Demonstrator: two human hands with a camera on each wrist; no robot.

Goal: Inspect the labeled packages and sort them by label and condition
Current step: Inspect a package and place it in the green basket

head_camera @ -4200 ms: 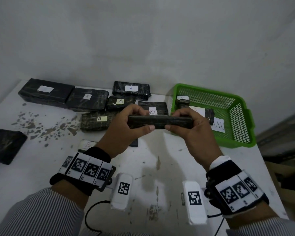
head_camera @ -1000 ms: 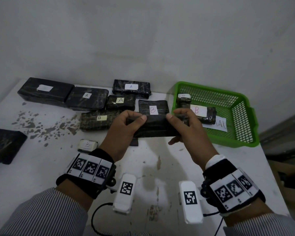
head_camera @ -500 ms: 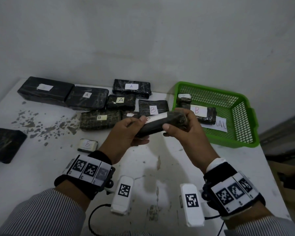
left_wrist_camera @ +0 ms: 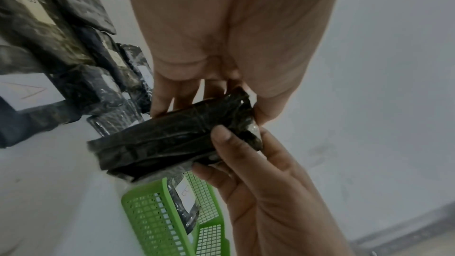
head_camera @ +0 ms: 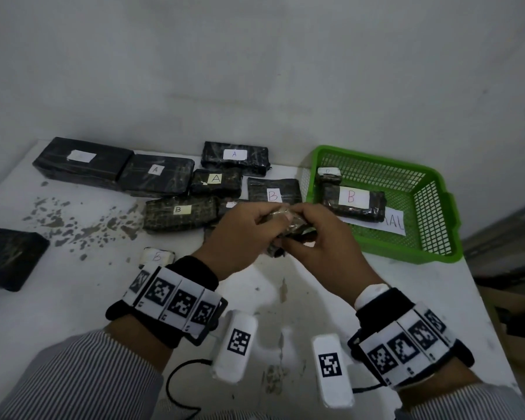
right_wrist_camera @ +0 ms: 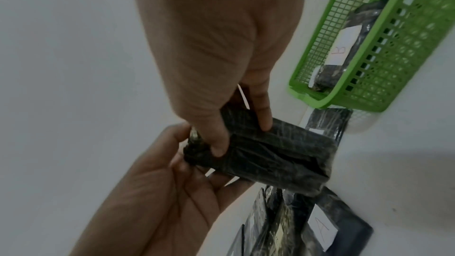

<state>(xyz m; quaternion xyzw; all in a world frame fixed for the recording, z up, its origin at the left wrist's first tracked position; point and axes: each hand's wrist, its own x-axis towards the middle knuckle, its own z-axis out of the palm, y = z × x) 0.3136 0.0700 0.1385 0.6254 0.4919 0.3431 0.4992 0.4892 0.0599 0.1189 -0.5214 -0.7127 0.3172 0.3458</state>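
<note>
Head view: left hand [head_camera: 240,234] and right hand [head_camera: 322,237] each grip, pinching, crinkly black plastic-wrapped package [head_camera: 288,234].

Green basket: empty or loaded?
Loaded. Green basket holds a black package with a red B label, a smaller package behind it, and a paper sheet lying partly under the B package.

You have one green basket [head_camera: 437,207] at centre right, holding two basket packages [head_camera: 352,201] [head_camera: 328,174]. On the table [head_camera: 73,298] count three A packages [head_camera: 156,174] [head_camera: 215,180] [head_camera: 235,156], three B packages [head_camera: 178,210] [head_camera: 273,192] [head_camera: 156,256], one blank-label package [head_camera: 79,160] at upper left and one dark package [head_camera: 9,259] at the left edge. One held package [left_wrist_camera: 172,143] sits between your left hand [head_camera: 240,237] and right hand [head_camera: 325,247]; at least one more is half hidden behind them
</note>
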